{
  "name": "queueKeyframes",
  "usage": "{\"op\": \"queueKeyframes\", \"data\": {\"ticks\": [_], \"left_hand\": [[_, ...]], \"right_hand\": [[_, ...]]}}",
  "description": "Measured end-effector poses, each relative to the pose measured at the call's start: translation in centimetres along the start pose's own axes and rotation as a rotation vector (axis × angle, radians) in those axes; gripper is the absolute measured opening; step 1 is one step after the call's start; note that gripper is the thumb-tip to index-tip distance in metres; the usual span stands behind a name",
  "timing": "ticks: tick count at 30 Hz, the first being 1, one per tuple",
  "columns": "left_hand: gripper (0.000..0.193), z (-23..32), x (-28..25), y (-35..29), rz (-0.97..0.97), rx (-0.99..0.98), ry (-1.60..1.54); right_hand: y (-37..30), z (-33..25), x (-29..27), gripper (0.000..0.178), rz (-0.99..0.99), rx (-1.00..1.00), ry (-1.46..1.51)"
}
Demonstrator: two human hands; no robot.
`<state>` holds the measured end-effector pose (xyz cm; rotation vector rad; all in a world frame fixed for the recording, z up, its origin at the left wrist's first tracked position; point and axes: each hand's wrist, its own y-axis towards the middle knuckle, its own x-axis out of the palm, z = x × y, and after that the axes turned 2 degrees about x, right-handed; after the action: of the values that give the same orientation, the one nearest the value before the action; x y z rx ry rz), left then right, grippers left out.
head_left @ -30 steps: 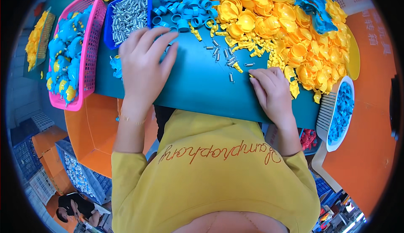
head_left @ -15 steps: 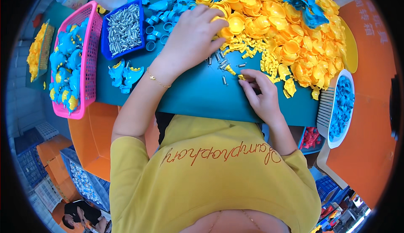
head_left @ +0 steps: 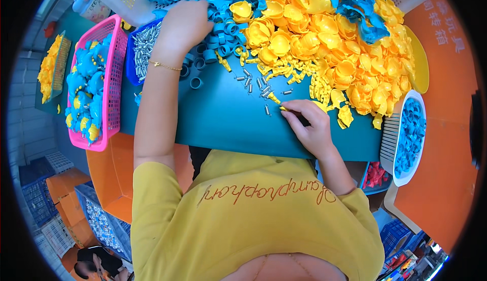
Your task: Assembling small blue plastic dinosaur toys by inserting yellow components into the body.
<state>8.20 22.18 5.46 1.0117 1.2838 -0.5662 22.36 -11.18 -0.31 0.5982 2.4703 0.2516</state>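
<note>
My left hand (head_left: 186, 24) is stretched to the far left, over the edge of the blue plastic parts (head_left: 218, 14) and beside a blue tray of metal pins (head_left: 144, 45). Its fingers point away and are hidden behind the back of the hand. Near the table's front edge, my right hand (head_left: 310, 126) pinches a small yellow plastic piece (head_left: 282, 109) between thumb and fingertips. Several metal pins (head_left: 264, 89) lie loose just beyond it. A heap of yellow shell-shaped parts (head_left: 324, 37) with small yellow pieces (head_left: 319, 85) along its near side spreads at the back right.
A pink basket (head_left: 112, 83) of blue-and-yellow assemblies stands at left. At right is a white basket (head_left: 386, 139) of blue rings. Small blue rings (head_left: 197, 82) lie on the green table (head_left: 228, 123) near my left forearm. An orange surface (head_left: 441, 128) is far right.
My left hand has moved left, from the near edge of the yellow heap to the blue parts and pin tray. My right hand has shifted slightly, still pinching the yellow piece.
</note>
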Motion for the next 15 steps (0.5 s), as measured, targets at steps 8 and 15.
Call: {"op": "queueKeyframes", "data": {"ticks": [8,15], "left_hand": [[0.031,-2.0,-0.4,-1.7,-0.197,-0.061,-0.064],[0.024,4.0,-7.1,-4.6,0.28,0.08,-0.289]], "right_hand": [[0.2,0.0,0.0,0.019,0.016,-0.034,0.007],[-0.9,-0.8,-0.5,0.024,0.082,0.271,0.334]]}}
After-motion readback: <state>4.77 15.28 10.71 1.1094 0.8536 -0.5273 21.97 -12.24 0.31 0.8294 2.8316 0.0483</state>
